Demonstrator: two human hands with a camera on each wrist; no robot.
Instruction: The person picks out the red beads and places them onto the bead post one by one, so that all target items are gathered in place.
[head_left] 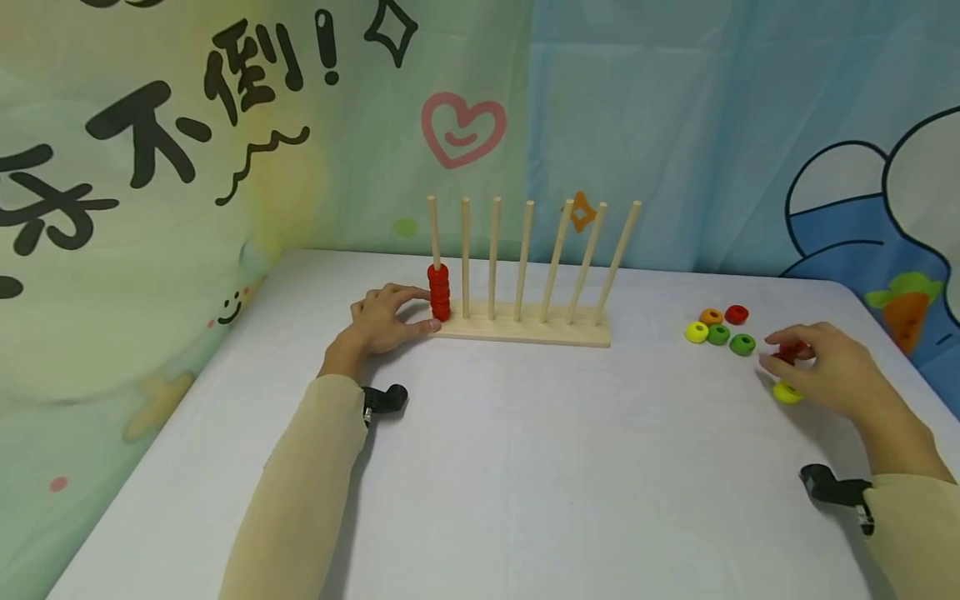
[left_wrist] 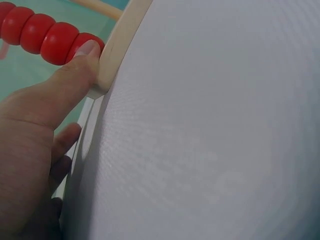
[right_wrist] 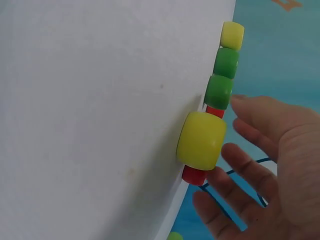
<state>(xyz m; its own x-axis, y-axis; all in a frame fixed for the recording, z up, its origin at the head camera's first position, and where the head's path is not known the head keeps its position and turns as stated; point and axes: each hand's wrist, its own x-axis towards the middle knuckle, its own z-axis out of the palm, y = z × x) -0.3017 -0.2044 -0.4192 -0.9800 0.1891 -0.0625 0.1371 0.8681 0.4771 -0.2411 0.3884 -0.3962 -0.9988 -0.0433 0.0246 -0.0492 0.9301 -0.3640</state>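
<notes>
Touching the nine-o'clock end of the peg rack (head_left: 525, 332) at twelve o'clock, my left hand (head_left: 384, 319) lay loosely spread by stacked red beads (head_left: 440, 293), my right hand (head_left: 828, 365) curved spread around a red bead (head_left: 790, 352), loose beads (head_left: 718, 337) lay at the rack's three o'clock.

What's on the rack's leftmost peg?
Red beads stacked low; bare peg above. Covered: the stretch inside them, and part of the lowest bead behind the left hand in the left wrist view.
</notes>
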